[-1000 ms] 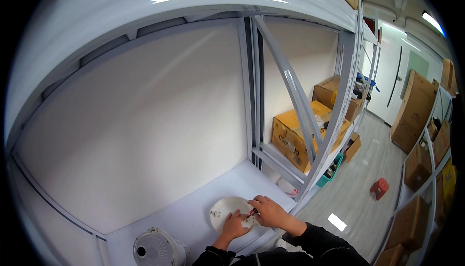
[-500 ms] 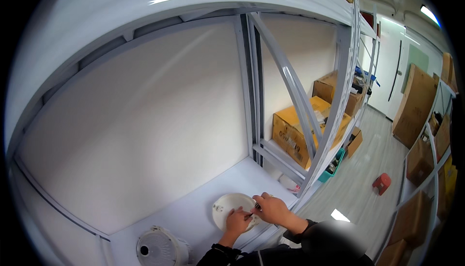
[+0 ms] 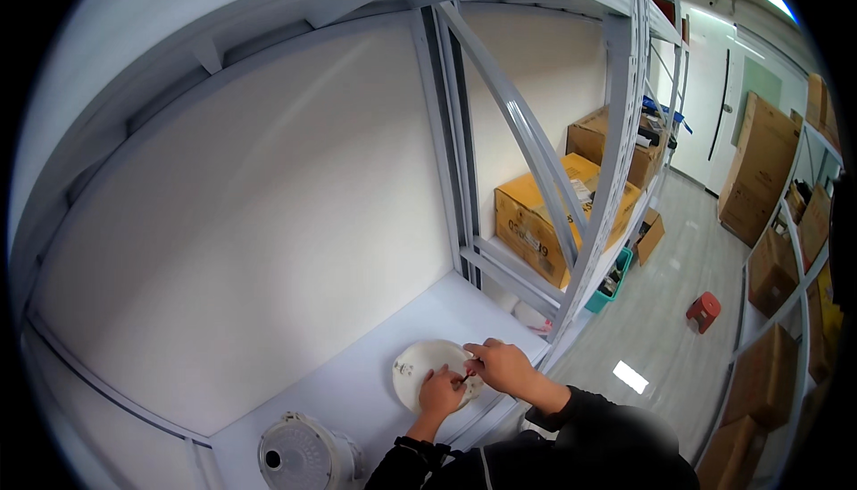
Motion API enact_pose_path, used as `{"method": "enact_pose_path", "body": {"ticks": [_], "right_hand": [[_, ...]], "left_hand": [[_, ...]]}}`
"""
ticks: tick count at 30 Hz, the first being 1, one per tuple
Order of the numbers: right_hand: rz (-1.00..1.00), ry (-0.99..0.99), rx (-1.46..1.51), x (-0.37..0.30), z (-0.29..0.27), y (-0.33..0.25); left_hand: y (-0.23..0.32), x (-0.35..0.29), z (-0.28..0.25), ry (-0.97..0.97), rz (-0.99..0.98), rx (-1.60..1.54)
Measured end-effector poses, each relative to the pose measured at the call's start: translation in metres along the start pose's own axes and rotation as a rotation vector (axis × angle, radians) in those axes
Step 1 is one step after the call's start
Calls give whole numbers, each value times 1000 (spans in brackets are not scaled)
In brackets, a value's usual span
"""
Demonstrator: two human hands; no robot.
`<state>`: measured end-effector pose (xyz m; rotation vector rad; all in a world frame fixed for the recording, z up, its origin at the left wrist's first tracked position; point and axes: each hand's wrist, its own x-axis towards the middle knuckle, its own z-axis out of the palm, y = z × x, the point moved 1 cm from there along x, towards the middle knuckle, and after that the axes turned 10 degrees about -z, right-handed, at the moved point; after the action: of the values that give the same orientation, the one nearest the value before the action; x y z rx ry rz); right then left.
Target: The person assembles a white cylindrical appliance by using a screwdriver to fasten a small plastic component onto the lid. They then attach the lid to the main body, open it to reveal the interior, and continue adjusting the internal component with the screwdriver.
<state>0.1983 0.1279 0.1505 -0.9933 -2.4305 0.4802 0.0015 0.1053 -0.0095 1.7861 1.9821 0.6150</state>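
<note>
A round white plastic disc (image 3: 407,387), like a shallow cover with small fittings near its rim, lies on the white shelf below me. My right hand (image 3: 505,370) is closed around what looks like a screwdriver (image 3: 469,374), with a bit of red and a dark shaft showing. That shaft slants down to the fingertips of my left hand (image 3: 440,392). Those left fingers are bent together over the disc, close to the tool's tip; whatever they pinch is too small to make out. Left of the disc stands a white drum-shaped housing (image 3: 308,456) with a dark round hole.
A grey upright post (image 3: 607,186) and a diagonal brace (image 3: 522,124) bound the shelf on the right. Beyond them are a yellow carton (image 3: 536,222), a teal bin (image 3: 610,283) and a red stool (image 3: 704,311) on the floor. A white panel (image 3: 250,195) backs the shelf.
My right hand has turned slightly around the tool, so its red part now shows. The left hand stays at the disc. The whole view has shifted a little.
</note>
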Motion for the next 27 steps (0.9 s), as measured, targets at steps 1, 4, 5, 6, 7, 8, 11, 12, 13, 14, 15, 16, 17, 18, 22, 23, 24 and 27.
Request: {"method": "enact_pose_path", "body": {"ticks": [1, 4, 5, 6, 7, 8, 11, 12, 13, 14, 15, 16, 17, 18, 22, 23, 24, 27], "right_hand": [[-57, 35, -8, 0, 2, 2], [-197, 174, 40, -4, 3, -2], [-238, 223, 69, -4, 0, -8], [-135, 165, -14, -4, -1, -14], [-30, 105, -102, -5, -4, -19], [74, 44, -189, -7, -5, -21], [83, -142, -239, -4, 6, 12], [4, -99, -185, -7, 6, 15], [-81, -54, -127, -7, 3, 11], [-165, -9, -68, -6, 0, 8], [-206, 5, -24, -4, -1, 5], [-237, 22, 15, -3, -4, 4], [-268, 39, 55, -2, -5, 3], [-273, 46, 68, -1, -4, 1], [-261, 77, 88, 7, 3, -5], [-250, 85, 82, 9, 3, -6], [-243, 90, 88, 9, 3, -6], [-236, 113, 97, 13, 4, -8]], "left_hand": [[-4, -1, 2, 4, 12, 4], [-15, 0, 7, 30, 44, 5], [-18, 0, 9, 47, 51, -2], [-22, -2, 11, 64, 57, -9], [-20, -3, 11, 65, 61, -5], [-19, -3, 10, 66, 64, 0], [-10, -4, 8, 69, 57, -11], [-8, -4, 6, 70, 53, -20], [-11, -3, 6, 61, 53, -24], [-15, -2, 5, 51, 53, -28], [-19, -1, 5, 42, 53, -32], [-17, 0, 2, 21, 44, -47], [-15, 3, -1, 1, 34, -63], [-12, 5, -2, -19, 24, -78], [-5, 3, -1, 42, 9, -18], [-5, 2, 1, 73, 28, 5], [-5, 1, 3, 104, 46, 27], [-6, -1, 7, 238, 107, 71]]}}
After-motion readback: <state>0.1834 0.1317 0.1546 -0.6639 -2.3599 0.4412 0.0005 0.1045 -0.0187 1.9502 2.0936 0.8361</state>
